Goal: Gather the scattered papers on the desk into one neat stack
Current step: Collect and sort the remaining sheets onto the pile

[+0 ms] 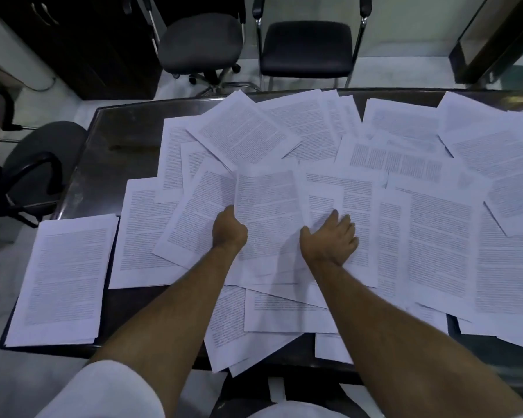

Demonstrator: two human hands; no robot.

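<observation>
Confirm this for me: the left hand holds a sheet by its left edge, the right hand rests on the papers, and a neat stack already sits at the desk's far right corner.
One thing is wrong. The neat stack sits at the desk's near left corner, not the far right. The rest holds: the left hand holds a sheet by its left edge, and the right hand rests on the papers. The head view shows it.

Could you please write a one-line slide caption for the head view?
Left hand grips a printed sheet while the right hand presses scattered papers on the dark desk.
</observation>
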